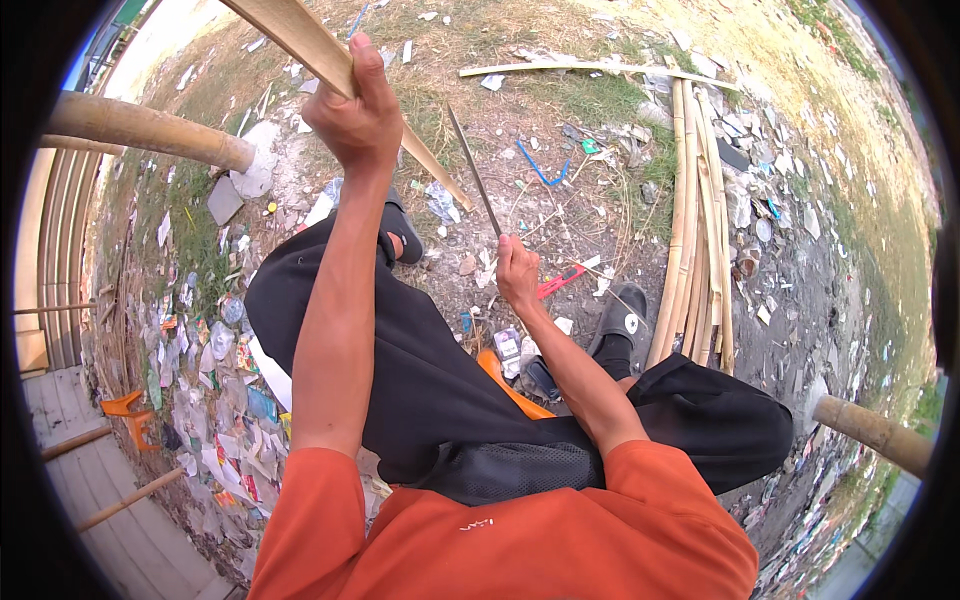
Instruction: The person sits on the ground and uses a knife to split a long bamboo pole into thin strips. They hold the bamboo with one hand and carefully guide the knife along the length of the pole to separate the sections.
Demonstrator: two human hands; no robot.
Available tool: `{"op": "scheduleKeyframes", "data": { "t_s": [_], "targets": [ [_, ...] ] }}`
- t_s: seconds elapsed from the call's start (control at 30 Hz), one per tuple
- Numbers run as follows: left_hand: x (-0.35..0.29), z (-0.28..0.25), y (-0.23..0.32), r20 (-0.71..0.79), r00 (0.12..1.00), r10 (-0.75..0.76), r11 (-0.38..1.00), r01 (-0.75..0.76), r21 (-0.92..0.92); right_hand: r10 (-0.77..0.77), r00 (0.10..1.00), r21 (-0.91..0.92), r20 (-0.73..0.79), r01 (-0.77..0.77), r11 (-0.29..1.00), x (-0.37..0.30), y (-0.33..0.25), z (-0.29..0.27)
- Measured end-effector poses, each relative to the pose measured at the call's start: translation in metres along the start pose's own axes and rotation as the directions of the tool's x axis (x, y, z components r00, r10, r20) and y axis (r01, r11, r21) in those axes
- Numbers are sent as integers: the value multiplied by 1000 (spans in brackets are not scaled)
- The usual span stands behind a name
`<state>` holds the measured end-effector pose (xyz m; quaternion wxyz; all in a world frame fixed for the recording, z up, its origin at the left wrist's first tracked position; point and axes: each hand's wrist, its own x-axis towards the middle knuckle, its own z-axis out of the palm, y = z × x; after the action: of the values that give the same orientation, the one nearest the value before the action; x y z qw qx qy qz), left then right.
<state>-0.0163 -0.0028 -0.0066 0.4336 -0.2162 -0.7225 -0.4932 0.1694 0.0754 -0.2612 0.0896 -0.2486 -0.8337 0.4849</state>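
My left hand [358, 112] is raised and closed around a long split bamboo strip [300, 38] that slants from the upper left down to the ground near the middle. My right hand [517, 270] grips the handle of a long, thin knife [474, 172] whose blade points up and away, just right of the strip's lower end. I am seated low in black trousers and an orange shirt, with black sandals on both feet.
A bundle of split bamboo strips [694, 230] lies on the ground at right. Thick bamboo poles [150, 130] stand at left, with another pole [878, 432] at lower right. Litter and paper scraps [215, 380] cover the dirt. A small orange stool [130, 412] sits at far left.
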Motion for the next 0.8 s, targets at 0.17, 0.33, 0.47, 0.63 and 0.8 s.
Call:
{"op": "scheduleKeyframes", "data": {
  "t_s": [0.17,0.33,0.47,0.63,0.8],
  "targets": [
    [2,-5,-2,3,999,-54,998,54,24,290,949,-391,123,-223,893,-20,64,19],
    [5,-12,1,23,991,-128,992,128,14,287,945,-262,156,-240,934,-12,74,11],
    [2,-16,0,25,988,-152,988,152,-2,186,972,-11,142,-187,982,-24,32,-4],
    [4,-8,3,10,990,-140,986,139,92,382,916,-256,119,-344,904,-28,64,30],
    [4,-13,-6,-58,998,-40,991,47,124,299,949,-102,103,-289,952,-28,44,10]
  ]
}}
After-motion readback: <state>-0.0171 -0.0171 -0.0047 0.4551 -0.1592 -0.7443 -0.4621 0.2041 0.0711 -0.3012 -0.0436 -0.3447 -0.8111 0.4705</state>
